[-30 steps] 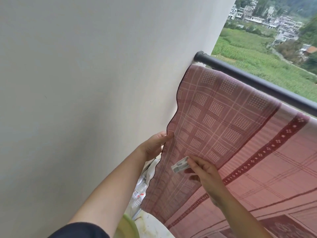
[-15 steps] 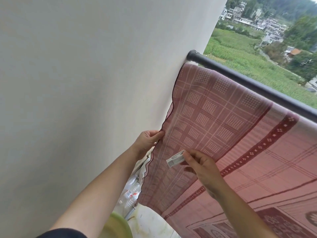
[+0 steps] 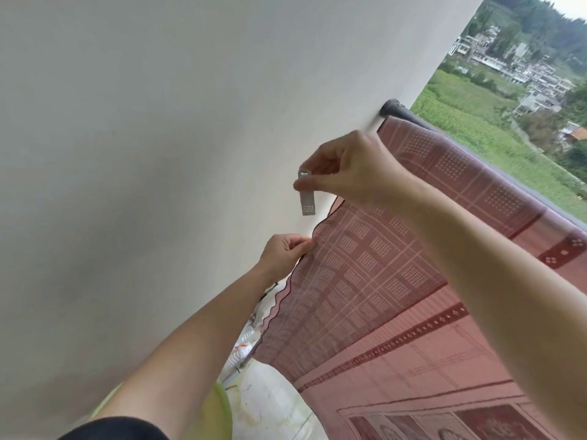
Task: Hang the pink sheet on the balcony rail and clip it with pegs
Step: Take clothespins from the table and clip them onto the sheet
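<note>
The pink checked sheet hangs over the dark balcony rail, which meets the white wall at the upper right. My left hand pinches the sheet's wavy left edge, close to the wall. My right hand is raised in front of the sheet's upper corner and pinches a pale translucent peg, which points downward against the wall. The peg touches neither the sheet nor the rail.
A white wall fills the left side, right beside the sheet. Below lie a pale floor, white bags and a green rim. Fields and houses lie beyond the rail.
My right hand has risen with the peg from the sheet's lower middle up toward the rail end. My left hand keeps its hold on the sheet's edge.
</note>
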Tool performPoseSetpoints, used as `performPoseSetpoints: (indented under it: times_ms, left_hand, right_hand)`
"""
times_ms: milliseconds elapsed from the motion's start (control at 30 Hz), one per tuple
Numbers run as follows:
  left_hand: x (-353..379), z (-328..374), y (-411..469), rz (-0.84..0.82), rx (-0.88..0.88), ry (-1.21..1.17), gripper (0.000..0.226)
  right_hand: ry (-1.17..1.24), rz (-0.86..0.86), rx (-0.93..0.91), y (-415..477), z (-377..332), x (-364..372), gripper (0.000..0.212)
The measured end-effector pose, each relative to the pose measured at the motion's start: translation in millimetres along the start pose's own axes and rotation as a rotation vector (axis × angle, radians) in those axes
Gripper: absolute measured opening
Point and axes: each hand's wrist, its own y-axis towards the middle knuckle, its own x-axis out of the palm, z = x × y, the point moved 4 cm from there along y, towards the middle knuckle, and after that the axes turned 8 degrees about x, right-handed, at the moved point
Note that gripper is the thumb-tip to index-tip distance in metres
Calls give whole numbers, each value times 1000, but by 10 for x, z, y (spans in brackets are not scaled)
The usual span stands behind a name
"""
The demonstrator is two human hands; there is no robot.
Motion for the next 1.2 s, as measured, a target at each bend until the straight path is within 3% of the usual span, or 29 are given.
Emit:
performPoseSetpoints:
  times_ms: [233, 533, 833, 933, 1067, 1200]
  left_hand:
    - [-21, 3, -64, 58, 21, 53, 13]
    - [2, 53, -132, 94, 23, 140, 15]
    - [-1, 160, -155, 73, 1, 260, 15]
    - [-43, 264, -198, 105, 12, 429, 19]
    - [-396, 457, -389, 325, 88, 809, 22]
    - [-645, 463, -653, 384, 159, 1026, 44]
  right_hand:
    - [-413, -277, 70, 549, 201, 355, 15]
    - [-645, -412, 139, 663, 457, 596, 15]
    - [-721, -442, 82, 461, 478, 580, 55]
    - [-611, -260, -23, 312, 316, 469, 52]
    - [-441, 344, -388, -154, 190, 371, 35]
    - [-313, 530, -370, -729, 609, 734, 40]
